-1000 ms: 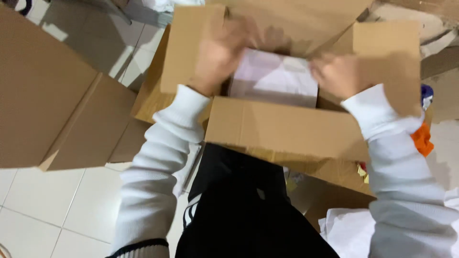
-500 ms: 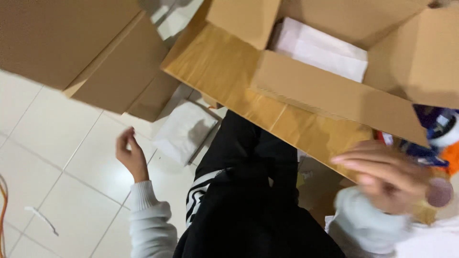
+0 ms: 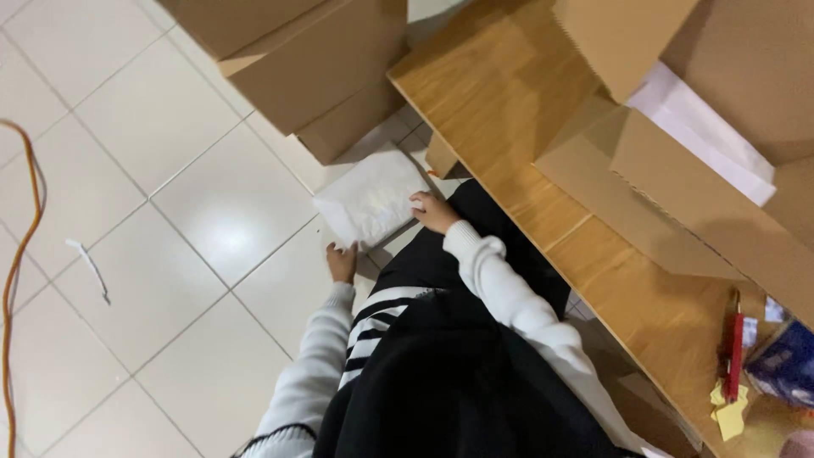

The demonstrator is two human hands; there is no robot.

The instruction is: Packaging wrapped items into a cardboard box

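A white padded packet (image 3: pixel 371 197) lies on the tiled floor (image 3: pixel 170 254) beside the wooden table (image 3: pixel 509 110). My left hand (image 3: pixel 342 261) grips its near left corner. My right hand (image 3: pixel 433 211) holds its right edge, reaching down under the table's edge. Both arms wear white sleeves. On the table stands an open cardboard box (image 3: pixel 695 203) with white packets (image 3: pixel 704 136) inside.
Large cardboard boxes (image 3: pixel 314 59) stand on the floor at the top. An orange cable (image 3: pixel 17 280) runs along the left edge. A small white scrap (image 3: pixel 89 267) lies on the tiles. A red-handled cutter (image 3: pixel 733 348) and yellow notes (image 3: pixel 727 411) sit on the table's right.
Both hands have left the open box on the table and gone down to the floor, where they now hold the white packet. The view has swung left and down.
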